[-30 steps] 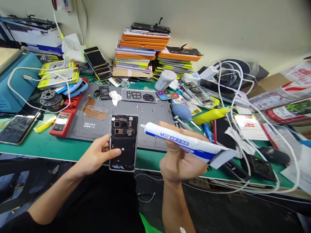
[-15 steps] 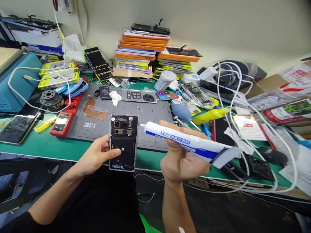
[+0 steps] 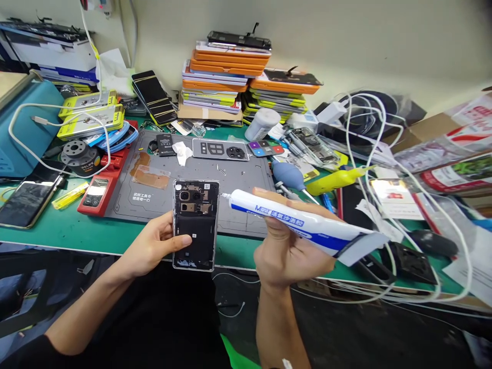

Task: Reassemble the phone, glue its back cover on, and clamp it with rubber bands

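A silver-rimmed, black, open-backed phone (image 3: 197, 228) is pinched in the left hand (image 3: 154, 246) at the green tabletop's (image 3: 235, 251) near edge; a white-and-blue squeeze tube (image 3: 280, 216), printed with blue Chinese characters, is clasped in the right hand (image 3: 286, 251), its nozzle (image 3: 226, 196) just beside the phone.

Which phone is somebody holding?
The opened phone with bare camera parts, gripped by the left hand; the dark phone at far left lies on the green bench.
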Motion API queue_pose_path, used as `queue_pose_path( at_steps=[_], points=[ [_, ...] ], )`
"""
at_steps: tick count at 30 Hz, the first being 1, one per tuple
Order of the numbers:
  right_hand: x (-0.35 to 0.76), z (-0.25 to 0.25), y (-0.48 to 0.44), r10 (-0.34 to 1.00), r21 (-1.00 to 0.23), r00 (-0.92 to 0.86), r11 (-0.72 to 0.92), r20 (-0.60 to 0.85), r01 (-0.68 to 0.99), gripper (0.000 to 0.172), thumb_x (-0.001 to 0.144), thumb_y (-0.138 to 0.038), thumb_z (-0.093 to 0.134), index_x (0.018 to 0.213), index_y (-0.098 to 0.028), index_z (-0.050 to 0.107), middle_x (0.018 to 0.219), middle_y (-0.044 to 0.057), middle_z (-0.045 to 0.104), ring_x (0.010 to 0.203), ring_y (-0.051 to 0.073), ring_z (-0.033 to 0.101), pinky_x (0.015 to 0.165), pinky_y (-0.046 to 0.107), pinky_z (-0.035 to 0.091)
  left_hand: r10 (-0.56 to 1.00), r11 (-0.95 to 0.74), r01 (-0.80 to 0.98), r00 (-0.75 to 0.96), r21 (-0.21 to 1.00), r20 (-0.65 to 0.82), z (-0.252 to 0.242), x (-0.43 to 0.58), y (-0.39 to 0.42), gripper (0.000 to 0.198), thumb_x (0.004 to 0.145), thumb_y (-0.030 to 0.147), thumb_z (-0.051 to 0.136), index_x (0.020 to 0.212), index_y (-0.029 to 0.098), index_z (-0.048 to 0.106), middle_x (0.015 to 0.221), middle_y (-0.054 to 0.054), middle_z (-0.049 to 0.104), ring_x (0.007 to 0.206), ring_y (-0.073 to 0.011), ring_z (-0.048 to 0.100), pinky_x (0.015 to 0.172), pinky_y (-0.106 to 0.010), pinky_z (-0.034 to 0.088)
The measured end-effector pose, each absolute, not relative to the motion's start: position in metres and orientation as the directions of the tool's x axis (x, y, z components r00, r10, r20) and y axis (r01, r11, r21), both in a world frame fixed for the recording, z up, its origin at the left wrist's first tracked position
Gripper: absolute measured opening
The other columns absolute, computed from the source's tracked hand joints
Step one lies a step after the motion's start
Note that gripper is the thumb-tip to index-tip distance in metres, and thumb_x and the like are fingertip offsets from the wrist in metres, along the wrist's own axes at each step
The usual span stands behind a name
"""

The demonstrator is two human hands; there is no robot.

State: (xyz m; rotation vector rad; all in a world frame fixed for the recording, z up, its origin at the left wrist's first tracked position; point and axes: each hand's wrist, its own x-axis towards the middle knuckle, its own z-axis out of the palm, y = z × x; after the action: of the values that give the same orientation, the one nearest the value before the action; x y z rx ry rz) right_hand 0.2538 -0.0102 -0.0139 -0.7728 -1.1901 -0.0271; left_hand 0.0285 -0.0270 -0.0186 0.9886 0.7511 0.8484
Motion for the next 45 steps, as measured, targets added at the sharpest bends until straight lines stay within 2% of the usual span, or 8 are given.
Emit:
queue_pose_path(
  at_steps=[4, 7, 12, 18, 25, 30, 41, 45],
  points=[
    [0.254, -0.013, -0.009, 0.386, -0.533, 0.389, 0.740, 0.836, 0.412, 0.028, 0.089, -0.015, 0.083, 0.117, -0.018, 0.076, 0.104, 0.008, 0.085, 0.095, 0.030, 0.085, 0.092, 0.051, 0.073, 0.868, 0.304, -0.264, 0.472, 0.916, -0.152, -0.018, 0.028, -0.027, 0.045, 0.095, 0.032, 0.085, 0.135, 0.017, 0.074, 0.124, -0.010, 0.083, 0.114, -0.0254, 0.078, 0.094, -0.030, 0.059],
    [0.253, -0.011, -0.010, 0.379, -0.515, 0.374, 0.759, 0.846, 0.397, 0.027, 0.090, -0.016, 0.082, 0.116, -0.020, 0.076, 0.099, 0.006, 0.084, 0.092, 0.030, 0.086, 0.087, 0.050, 0.074, 0.864, 0.308, -0.274, 0.481, 0.911, -0.148, -0.018, 0.029, -0.027, 0.043, 0.095, 0.032, 0.085, 0.135, 0.018, 0.074, 0.123, -0.009, 0.083, 0.110, -0.0232, 0.079, 0.093, -0.028, 0.059],
    [0.252, -0.008, -0.016, 0.409, -0.532, 0.358, 0.753, 0.840, 0.388, 0.021, 0.092, -0.018, 0.082, 0.111, -0.020, 0.076, 0.099, 0.005, 0.084, 0.092, 0.032, 0.086, 0.084, 0.053, 0.075, 0.870, 0.293, -0.262, 0.472, 0.919, -0.143, -0.017, 0.029, -0.026, 0.045, 0.094, 0.033, 0.085, 0.136, 0.018, 0.074, 0.122, -0.010, 0.083, 0.111, -0.0255, 0.079, 0.092, -0.031, 0.060],
    [0.253, -0.010, -0.020, 0.427, -0.530, 0.333, 0.777, 0.841, 0.341, 0.026, 0.092, -0.011, 0.080, 0.116, -0.020, 0.076, 0.104, 0.005, 0.084, 0.089, 0.030, 0.086, 0.080, 0.049, 0.076, 0.867, 0.291, -0.265, 0.480, 0.919, -0.136, -0.017, 0.029, -0.026, 0.044, 0.095, 0.032, 0.085, 0.135, 0.018, 0.074, 0.124, -0.010, 0.083, 0.112, -0.0253, 0.079, 0.093, -0.030, 0.060],
    [0.252, -0.019, -0.021, 0.420, -0.520, 0.341, 0.800, 0.841, 0.299, 0.031, 0.092, -0.010, 0.080, 0.120, -0.020, 0.074, 0.104, 0.005, 0.085, 0.089, 0.032, 0.086, 0.078, 0.054, 0.076, 0.876, 0.308, -0.305, 0.461, 0.901, -0.143, -0.017, 0.030, -0.027, 0.038, 0.094, 0.029, 0.086, 0.130, 0.021, 0.076, 0.121, -0.007, 0.084, 0.108, -0.0213, 0.078, 0.092, -0.028, 0.060],
    [0.252, -0.020, -0.024, 0.433, -0.525, 0.334, 0.807, 0.837, 0.270, 0.030, 0.092, -0.009, 0.079, 0.120, -0.019, 0.074, 0.103, 0.006, 0.085, 0.090, 0.032, 0.086, 0.075, 0.052, 0.076, 0.879, 0.297, -0.319, 0.459, 0.900, -0.127, -0.019, 0.029, -0.027, 0.034, 0.094, 0.027, 0.086, 0.126, 0.021, 0.077, 0.119, -0.005, 0.084, 0.108, -0.0189, 0.079, 0.093, -0.025, 0.060],
    [0.254, -0.017, -0.024, 0.487, -0.585, 0.347, 0.756, 0.802, 0.292, 0.024, 0.096, -0.016, 0.079, 0.119, -0.022, 0.074, 0.105, 0.006, 0.085, 0.099, 0.031, 0.086, 0.093, 0.054, 0.073, 0.878, 0.303, -0.292, 0.455, 0.907, -0.147, -0.017, 0.029, -0.026, 0.041, 0.092, 0.029, 0.088, 0.130, 0.018, 0.076, 0.119, -0.008, 0.084, 0.109, -0.0223, 0.080, 0.093, -0.028, 0.062],
    [0.253, -0.024, -0.029, 0.504, -0.592, 0.337, 0.766, 0.795, 0.251, 0.027, 0.098, -0.016, 0.076, 0.123, -0.024, 0.071, 0.110, 0.006, 0.083, 0.095, 0.031, 0.086, 0.083, 0.055, 0.075, 0.883, 0.308, -0.314, 0.445, 0.898, -0.147, -0.016, 0.030, -0.026, 0.036, 0.091, 0.027, 0.088, 0.125, 0.020, 0.077, 0.117, -0.007, 0.085, 0.107, -0.0218, 0.080, 0.091, -0.026, 0.062]
  ],
)
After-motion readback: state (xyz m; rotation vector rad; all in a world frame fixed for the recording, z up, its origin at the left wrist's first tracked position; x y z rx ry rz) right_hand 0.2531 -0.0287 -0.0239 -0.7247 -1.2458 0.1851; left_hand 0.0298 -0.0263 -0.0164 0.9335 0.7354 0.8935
